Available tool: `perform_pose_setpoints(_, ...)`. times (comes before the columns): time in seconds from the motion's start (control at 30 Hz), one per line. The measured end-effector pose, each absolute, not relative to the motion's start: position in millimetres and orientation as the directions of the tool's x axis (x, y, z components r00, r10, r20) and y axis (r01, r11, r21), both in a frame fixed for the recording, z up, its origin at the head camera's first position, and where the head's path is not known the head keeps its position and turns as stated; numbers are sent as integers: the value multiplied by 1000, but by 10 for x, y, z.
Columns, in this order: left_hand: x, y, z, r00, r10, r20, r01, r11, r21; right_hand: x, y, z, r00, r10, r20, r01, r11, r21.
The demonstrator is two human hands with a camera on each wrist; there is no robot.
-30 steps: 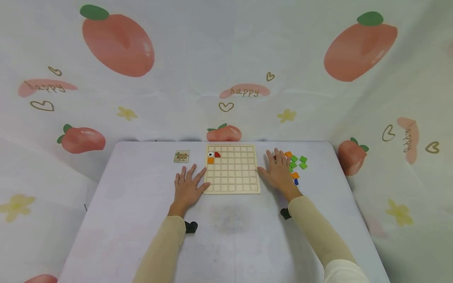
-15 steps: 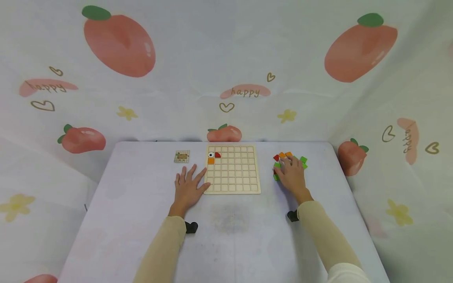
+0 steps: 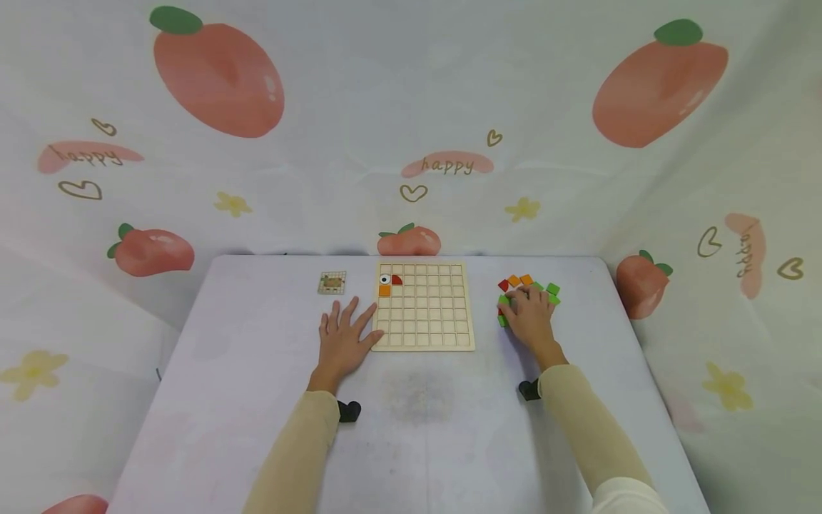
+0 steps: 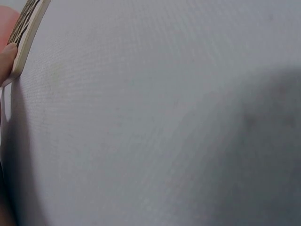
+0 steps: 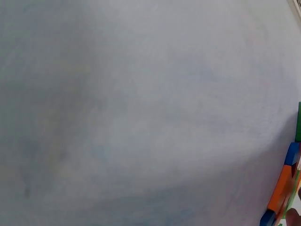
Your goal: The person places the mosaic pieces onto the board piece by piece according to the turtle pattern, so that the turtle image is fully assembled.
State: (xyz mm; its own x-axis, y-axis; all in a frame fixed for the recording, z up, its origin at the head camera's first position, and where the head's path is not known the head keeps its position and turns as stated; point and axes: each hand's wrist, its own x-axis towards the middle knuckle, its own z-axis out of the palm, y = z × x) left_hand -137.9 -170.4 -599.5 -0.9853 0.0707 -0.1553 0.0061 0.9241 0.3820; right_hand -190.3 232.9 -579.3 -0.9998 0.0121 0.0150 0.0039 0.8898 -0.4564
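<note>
A pale wooden grid board (image 3: 427,314) lies mid-table. At its upper left sit an eye tile (image 3: 384,279), a red quarter-round tile (image 3: 397,280) and an orange tile (image 3: 384,290). My left hand (image 3: 340,350) rests flat with spread fingers, its thumb on the board's left edge; the left wrist view shows that thumb against the board (image 4: 27,40). My right hand (image 3: 531,321) lies over loose tiles with bent fingers; its palm side is hidden. Green tiles (image 3: 504,321) show beside its thumb. An orange tile edge (image 5: 281,187) appears near a fingertip (image 5: 294,219) in the right wrist view.
A small pattern card (image 3: 332,283) lies left of the board. Red (image 3: 504,285), orange (image 3: 526,279) and green tiles (image 3: 553,288) lie beyond the right hand. A printed cloth (image 3: 321,143) hangs behind the white table (image 3: 424,435).
My right hand has moved right, away from the board's edge, and its spread fingers have bent over the tiles. The left hand stays at the board.
</note>
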Motion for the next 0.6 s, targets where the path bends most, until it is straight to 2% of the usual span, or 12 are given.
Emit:
perform_pose_setpoints(0.33, -1377, -1691, -5969, -984, 69, -163, 1, 924, 383, -1988, 2288, -5715, -998, 9, -59, 36, 878, -478)
perform_pose_setpoints(0.6, -1383, -1696, -5980, -984, 72, -165, 2, 920, 391, -2094, 2291, -5603, -994, -36, -104, 35, 790, -612)
